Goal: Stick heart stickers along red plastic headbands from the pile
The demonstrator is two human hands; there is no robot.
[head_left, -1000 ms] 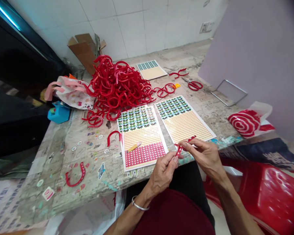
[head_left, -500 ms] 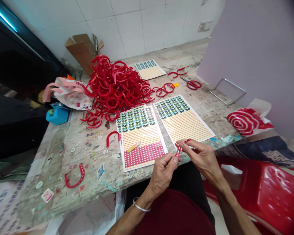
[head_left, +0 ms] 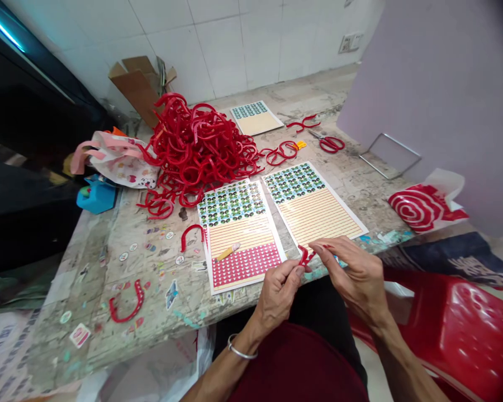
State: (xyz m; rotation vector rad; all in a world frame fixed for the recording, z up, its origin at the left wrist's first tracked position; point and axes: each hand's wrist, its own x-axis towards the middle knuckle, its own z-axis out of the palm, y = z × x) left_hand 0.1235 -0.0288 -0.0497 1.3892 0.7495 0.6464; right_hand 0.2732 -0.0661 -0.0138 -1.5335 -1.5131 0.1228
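In front of me, just past the table's near edge, my left hand (head_left: pixel 280 290) pinches a red headband (head_left: pixel 305 257) between thumb and forefinger. The fingers of my right hand (head_left: pixel 347 273) are bent over its other end, and a bit of red shows beneath them. Its middle is partly covered by the fingers. Left of my hands lies a sticker sheet (head_left: pixel 235 223) with green-blue pictures, yellow strips and a red, white-dotted part. A second sheet (head_left: pixel 314 212) lies behind my right hand. A finished-looking dotted red headband (head_left: pixel 138 301) rests at the table's left front.
A big heap of red headbands (head_left: pixel 201 139) stands at the back left, beside a cloth bag (head_left: pixel 126 164) and a blue tape dispenser (head_left: pixel 96 194). Scissors (head_left: pixel 331 144), a wire stand (head_left: pixel 392 156) and a tissue pack (head_left: pixel 423 206) are to the right. A red stool (head_left: pixel 473 329) is beside me.
My right hand has turned slightly and moved a little to the right, its fingers now more over the headband. The left hand has stayed nearly in place, with the headband tilted differently.
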